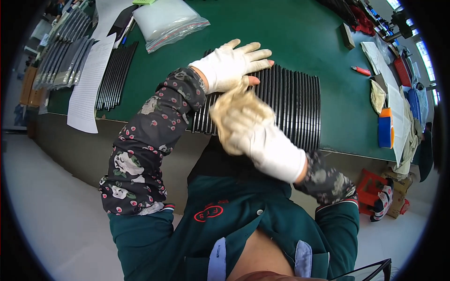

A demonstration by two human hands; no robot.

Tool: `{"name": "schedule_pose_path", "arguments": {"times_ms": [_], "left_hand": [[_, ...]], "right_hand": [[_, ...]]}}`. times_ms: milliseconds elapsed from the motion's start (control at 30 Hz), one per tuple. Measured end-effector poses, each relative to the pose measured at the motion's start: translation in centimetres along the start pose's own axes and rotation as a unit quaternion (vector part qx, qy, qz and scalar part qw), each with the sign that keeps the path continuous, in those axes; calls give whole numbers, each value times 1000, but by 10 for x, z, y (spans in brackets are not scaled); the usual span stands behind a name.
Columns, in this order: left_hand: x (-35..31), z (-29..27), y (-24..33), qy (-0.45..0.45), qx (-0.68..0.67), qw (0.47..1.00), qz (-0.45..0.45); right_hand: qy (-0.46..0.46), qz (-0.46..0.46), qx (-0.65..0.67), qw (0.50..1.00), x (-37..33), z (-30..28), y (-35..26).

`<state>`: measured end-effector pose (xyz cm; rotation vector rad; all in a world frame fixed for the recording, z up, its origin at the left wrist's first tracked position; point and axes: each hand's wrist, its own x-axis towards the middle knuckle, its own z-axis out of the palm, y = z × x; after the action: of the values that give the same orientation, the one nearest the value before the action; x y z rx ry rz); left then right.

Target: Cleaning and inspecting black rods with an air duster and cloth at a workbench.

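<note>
Holding a yellowish cloth (227, 112) bunched in my right hand (265, 138), its gloved fingers curled in around it, I have it over a row of black rods (300, 103) laid side by side near the front edge of the green bench (272, 28); blur keeps me from telling how firmly it presses. My left hand (229, 65), also gloved, is open with fingers spread across the far ends of the rods, thumb tip bare, gripping nothing that I can see. Off to my left lie a second group of thin black rods (117, 77) and a printed sheet (89, 89), with a clear plastic bag (168, 21) farther back. To my right are a red-handled tool (361, 70) and a blue-and-orange roll (386, 131).
</note>
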<state>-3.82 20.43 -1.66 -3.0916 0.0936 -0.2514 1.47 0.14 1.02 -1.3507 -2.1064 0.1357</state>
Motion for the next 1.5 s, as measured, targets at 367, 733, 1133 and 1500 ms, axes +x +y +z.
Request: {"name": "schedule_pose_path", "arguments": {"times_ms": [367,733,1133,1500], "left_hand": [[1,9,1,15,7,1000,-3],[3,4,1,13,-17,1000,-12],[-40,-27,-37,56,-10,995,-83],[-40,1,-29,-18,-19,995,-93]], "right_hand": [[-24,-11,67,997,10,6,0],[-37,-29,43,998,9,21,-13],[61,91,192,975,20,-63,-1],[-176,-68,290,938,22,6,-27]]}}
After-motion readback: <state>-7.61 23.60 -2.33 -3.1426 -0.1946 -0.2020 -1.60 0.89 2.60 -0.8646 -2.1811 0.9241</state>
